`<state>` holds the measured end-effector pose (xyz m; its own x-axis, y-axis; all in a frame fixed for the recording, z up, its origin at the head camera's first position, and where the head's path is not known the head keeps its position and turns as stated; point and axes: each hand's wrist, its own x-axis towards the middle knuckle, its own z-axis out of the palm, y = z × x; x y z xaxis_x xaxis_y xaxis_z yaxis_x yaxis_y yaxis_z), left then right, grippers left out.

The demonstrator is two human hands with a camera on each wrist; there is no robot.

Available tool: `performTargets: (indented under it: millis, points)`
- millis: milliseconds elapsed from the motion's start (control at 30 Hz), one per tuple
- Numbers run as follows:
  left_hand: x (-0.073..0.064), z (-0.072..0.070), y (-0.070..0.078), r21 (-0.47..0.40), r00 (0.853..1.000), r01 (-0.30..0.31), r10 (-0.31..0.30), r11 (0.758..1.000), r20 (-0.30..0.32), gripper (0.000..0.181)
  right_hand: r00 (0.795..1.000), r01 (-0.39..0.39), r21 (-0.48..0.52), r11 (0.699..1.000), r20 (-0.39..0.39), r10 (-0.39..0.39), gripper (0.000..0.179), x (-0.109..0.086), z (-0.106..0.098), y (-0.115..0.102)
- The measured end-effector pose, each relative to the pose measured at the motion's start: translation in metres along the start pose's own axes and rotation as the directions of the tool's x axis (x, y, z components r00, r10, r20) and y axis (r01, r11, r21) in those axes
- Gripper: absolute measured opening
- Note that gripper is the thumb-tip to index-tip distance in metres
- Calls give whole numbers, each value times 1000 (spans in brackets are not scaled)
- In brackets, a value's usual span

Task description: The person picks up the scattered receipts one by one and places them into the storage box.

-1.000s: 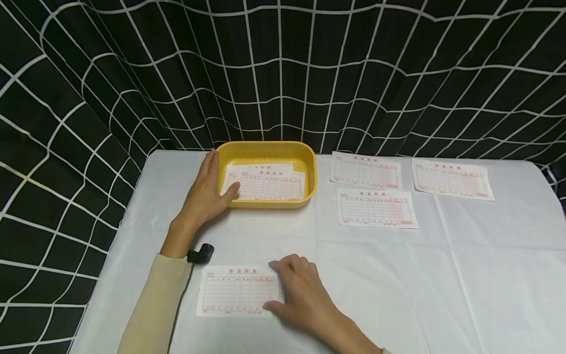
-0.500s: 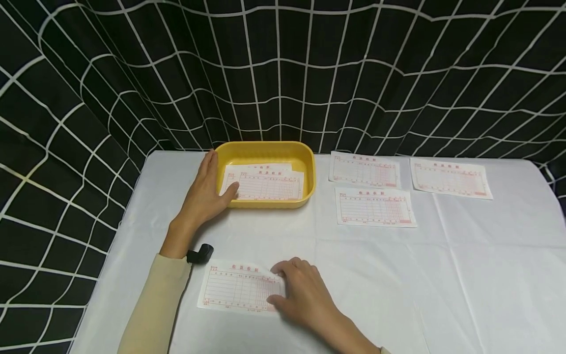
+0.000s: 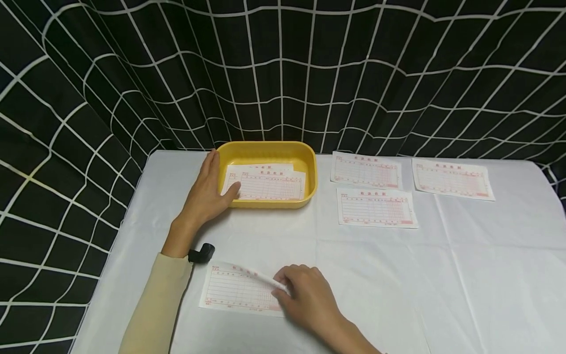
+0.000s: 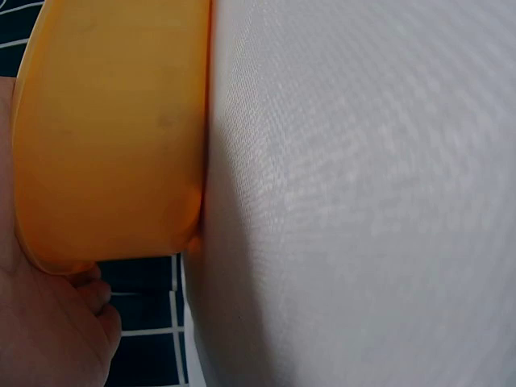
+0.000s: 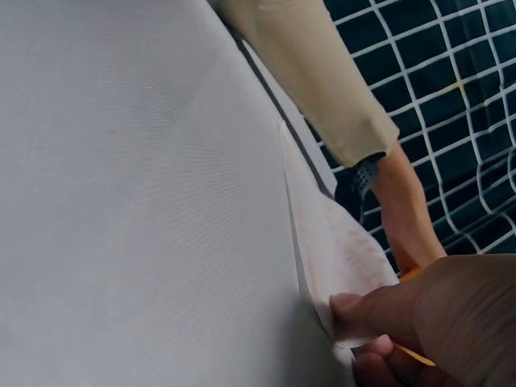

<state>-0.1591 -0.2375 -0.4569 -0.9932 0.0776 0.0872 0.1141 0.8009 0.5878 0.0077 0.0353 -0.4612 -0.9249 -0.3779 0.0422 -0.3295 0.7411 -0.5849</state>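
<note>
A yellow plastic tray [image 3: 265, 203] stands at the table's back, holding printed receipt slips [image 3: 271, 186]. My left hand [image 3: 204, 191] holds its left end, fingers along the outer wall and thumb over the front rim. The left wrist view shows the tray's outer side [image 4: 113, 145] close up against the palm. Nearer the front edge, my right hand [image 3: 307, 297] pinches the right end of a single receipt slip [image 3: 239, 291] between thumb and fingers. That slip's top edge bends upward. In the right wrist view the slip [image 5: 343, 242] stands partly off the cloth, its gripped corner under the thumb.
To the right of the tray lie three more receipt slips: one at the back [image 3: 366, 170], one in front of it [image 3: 376, 208] and one further right [image 3: 453, 179]. A white cloth [image 3: 376, 275] covers the table. Black fabric with white grid lines [image 3: 292, 64] hangs behind.
The right hand's thumb and fingers have closed on the front slip's right end. The slip's upper edge has lifted and bent. My left hand and the tray have stayed in place.
</note>
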Motion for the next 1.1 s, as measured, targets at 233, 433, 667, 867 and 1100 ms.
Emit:
performTargets:
  millis: [233, 433, 667, 867, 1100]
  points:
    - [0, 0, 0, 6, 1000, 3, -3, 1000, 3, 98, 996, -78, 153, 985, 49, 71, 14, -4, -8, 8]
    - [0, 0, 1, 6, 1000, 2, -2, 1000, 1, 98, 991, -128, 271, 954, 82, 110, 19, -5, -17, 16]
    - [0, 0, 1, 5, 1000, 4, -4, 1000, -2, 98, 986, -157, 338, 928, 109, 127, 15, -6, -23, 22]
    - [0, 0, 0, 3, 1000, -3, 3, 1000, -6, 98, 993, -110, 374, 921, 85, 84, 5, -6, -26, 29]
    - [0, 1, 0, 5, 1000, -2, 2, 1000, -3, 98, 995, -95, 355, 930, 43, 85, 6, -3, -36, 35]
